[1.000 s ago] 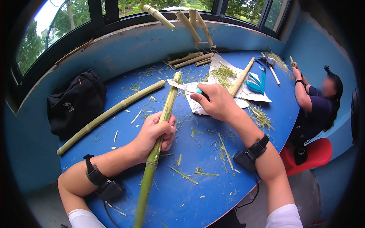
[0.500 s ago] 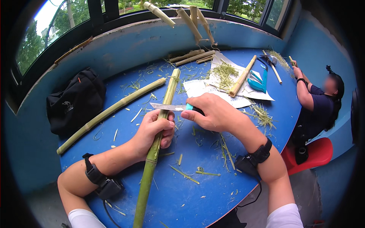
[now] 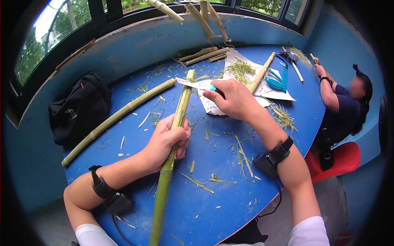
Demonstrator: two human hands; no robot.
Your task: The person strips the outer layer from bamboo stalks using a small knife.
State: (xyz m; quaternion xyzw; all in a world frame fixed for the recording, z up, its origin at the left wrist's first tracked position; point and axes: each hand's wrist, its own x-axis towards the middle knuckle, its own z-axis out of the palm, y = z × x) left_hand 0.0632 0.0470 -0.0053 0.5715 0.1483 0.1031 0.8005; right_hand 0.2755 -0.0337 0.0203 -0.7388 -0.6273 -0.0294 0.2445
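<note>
Left hand (image 3: 165, 141) curled closed, right hand (image 3: 234, 97) clenched

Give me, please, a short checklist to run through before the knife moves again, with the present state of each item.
1. Left hand grips the bamboo pole: ok, fingers wrapped around it.
2. Right hand grips the knife: ok, closed around the handle.
3. Left fingers clear of the blade: ok, the blade crosses near the pole's far end, beyond that hand.
4. Pole's near end supported: cannot tell, it runs out of the picture's lower edge.
5. Table free of shavings: not ok, they lie scattered across it.
6. Co-worker out of the blade's way: ok, at the right, well apart.
</note>
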